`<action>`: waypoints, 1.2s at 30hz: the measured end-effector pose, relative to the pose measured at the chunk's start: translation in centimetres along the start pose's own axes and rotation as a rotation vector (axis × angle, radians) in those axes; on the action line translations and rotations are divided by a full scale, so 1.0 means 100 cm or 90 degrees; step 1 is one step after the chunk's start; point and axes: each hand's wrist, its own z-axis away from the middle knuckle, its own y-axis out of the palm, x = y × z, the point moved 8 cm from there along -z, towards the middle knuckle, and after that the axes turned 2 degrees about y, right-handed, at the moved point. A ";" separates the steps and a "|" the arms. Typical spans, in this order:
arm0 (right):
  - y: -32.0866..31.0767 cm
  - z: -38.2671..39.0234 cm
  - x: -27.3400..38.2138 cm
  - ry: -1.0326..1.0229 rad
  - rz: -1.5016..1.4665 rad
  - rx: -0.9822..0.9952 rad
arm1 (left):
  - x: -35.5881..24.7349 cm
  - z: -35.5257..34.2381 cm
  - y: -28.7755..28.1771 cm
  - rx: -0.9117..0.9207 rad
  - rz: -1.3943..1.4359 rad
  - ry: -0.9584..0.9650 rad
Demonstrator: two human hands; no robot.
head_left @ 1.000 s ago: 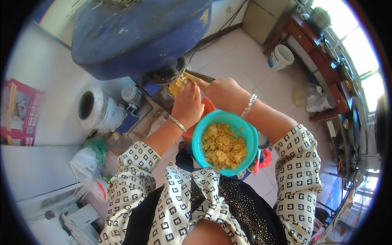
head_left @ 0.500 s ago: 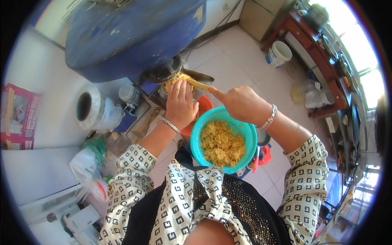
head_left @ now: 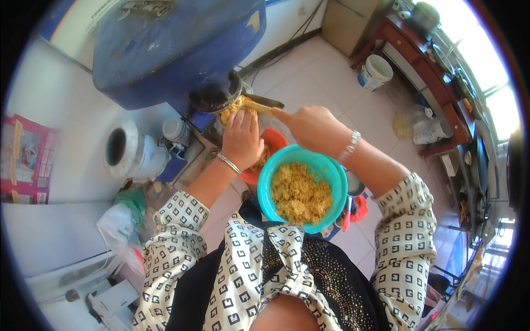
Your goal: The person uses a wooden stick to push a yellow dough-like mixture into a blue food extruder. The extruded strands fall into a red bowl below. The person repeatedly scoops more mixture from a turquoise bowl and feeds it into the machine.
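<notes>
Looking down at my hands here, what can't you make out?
Left hand, head view: its own back hides the palm.
Wooden stick, head view: the right hand covers its near end.
Orange basin, head view: the left hand and turquoise basin cover part.
Blue machine, head view: the top edge cuts it off.
Magenta panel, head view: print too blurred.

I see a whitish drum (head_left: 144, 157) well left of the grip (head_left: 312, 128), a pink printed panel (head_left: 25, 160) farther left, a plastic bag (head_left: 117, 223) lower left; rightward I make out a white bucket (head_left: 376, 74) near a brown desk (head_left: 409, 51).
</notes>
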 end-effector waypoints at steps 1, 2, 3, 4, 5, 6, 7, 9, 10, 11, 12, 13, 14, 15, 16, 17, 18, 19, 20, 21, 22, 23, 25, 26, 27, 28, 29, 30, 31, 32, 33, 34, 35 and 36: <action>0.000 0.010 -0.008 0.024 -0.012 0.012 | -0.001 0.002 0.001 0.014 0.004 -0.007; 0.001 0.016 -0.013 0.047 -0.024 0.023 | -0.002 0.004 0.000 0.007 0.002 -0.013; 0.004 0.017 -0.013 0.040 -0.039 -0.002 | -0.006 0.001 -0.003 -0.001 0.003 -0.013; 0.012 0.014 -0.015 0.034 -0.053 -0.028 | -0.008 -0.002 -0.005 -0.009 0.002 -0.013; 0.014 0.012 -0.017 0.026 -0.068 -0.054 | -0.010 -0.005 -0.007 -0.023 0.009 -0.012; 0.014 0.009 -0.017 0.025 -0.070 -0.047 | -0.012 -0.003 -0.008 -0.031 0.015 -0.013; 0.014 0.004 -0.016 0.025 -0.072 -0.040 | -0.014 -0.002 -0.010 -0.040 0.020 -0.013; 0.014 -0.004 -0.013 0.017 -0.065 -0.023 | -0.015 -0.001 -0.014 -0.052 0.029 -0.018; 0.014 -0.007 -0.010 0.009 -0.055 -0.013 | -0.016 0.000 -0.017 -0.058 0.033 -0.021; 0.015 -0.009 -0.009 0.001 -0.045 -0.003 | -0.018 0.000 -0.018 -0.055 0.039 -0.021; 0.015 -0.011 -0.009 -0.001 -0.046 0.001 | -0.019 0.000 -0.019 -0.054 0.045 -0.020; 0.015 -0.012 -0.009 -0.003 -0.047 0.005 | -0.019 0.000 -0.019 -0.053 0.050 -0.020; 0.016 -0.014 -0.009 -0.005 -0.047 0.010 | -0.020 -0.001 -0.019 -0.055 0.053 -0.017; 0.016 -0.016 -0.009 -0.010 -0.048 0.018 | -0.021 -0.001 -0.020 -0.056 0.054 -0.013; 0.017 -0.020 -0.008 -0.015 -0.049 0.026 | -0.021 -0.001 -0.020 -0.057 0.055 -0.010; 0.018 -0.023 -0.006 -0.021 -0.050 0.034 | -0.021 -0.001 -0.020 -0.057 0.055 -0.006; 0.017 -0.025 -0.004 -0.027 -0.040 0.034 | -0.021 -0.001 -0.022 -0.059 0.055 0.000; 0.015 -0.028 -0.002 -0.033 -0.030 0.034 | -0.021 -0.002 -0.024 -0.061 0.055 0.006; 0.015 -0.030 0.000 -0.040 -0.021 0.034 | -0.021 -0.003 -0.023 -0.060 0.060 0.008; 0.015 -0.031 0.002 -0.039 -0.019 0.032 | -0.020 -0.004 -0.021 -0.060 0.066 0.009; 0.015 -0.032 0.002 -0.038 -0.017 0.031 | -0.018 -0.004 -0.019 -0.059 0.071 0.010; 0.016 -0.033 0.003 -0.037 -0.015 0.028 | -0.016 -0.005 -0.017 -0.053 0.067 0.008; 0.019 -0.032 0.000 -0.020 -0.001 0.039 | -0.014 -0.005 -0.013 -0.043 0.062 0.004; 0.020 -0.030 -0.001 -0.010 0.006 0.044 | -0.015 -0.002 -0.016 -0.058 0.077 0.009; 0.015 -0.024 -0.005 -0.007 -0.001 0.032 | -0.014 -0.001 -0.018 -0.077 0.094 0.015; 0.006 -0.012 -0.007 -0.011 -0.009 0.021 | -0.012 0.003 -0.024 -0.092 0.107 0.016; -0.002 0.000 -0.008 -0.014 -0.018 0.010 | -0.007 0.010 -0.029 -0.102 0.104 -0.015; -0.007 0.012 -0.009 -0.011 -0.021 0.002 | -0.006 0.020 -0.035 -0.112 0.106 -0.047; -0.009 0.025 -0.009 -0.008 -0.029 -0.005 | -0.004 0.027 -0.038 -0.117 0.106 -0.078; -0.009 0.032 -0.008 -0.006 -0.037 -0.013 | -0.003 0.029 -0.039 -0.113 0.103 -0.065; -0.006 0.033 -0.002 -0.014 -0.013 -0.002 | -0.002 0.028 -0.037 -0.111 0.103 -0.049; -0.003 0.032 0.006 -0.024 0.010 0.010 | -0.002 0.026 -0.036 -0.109 0.102 -0.033; 0.000 0.031 0.010 -0.034 0.034 0.021 | -0.003 0.026 -0.035 -0.106 0.093 -0.021; 0.000 0.030 0.011 -0.038 0.029 0.021 | -0.004 0.026 -0.035 -0.117 0.096 -0.016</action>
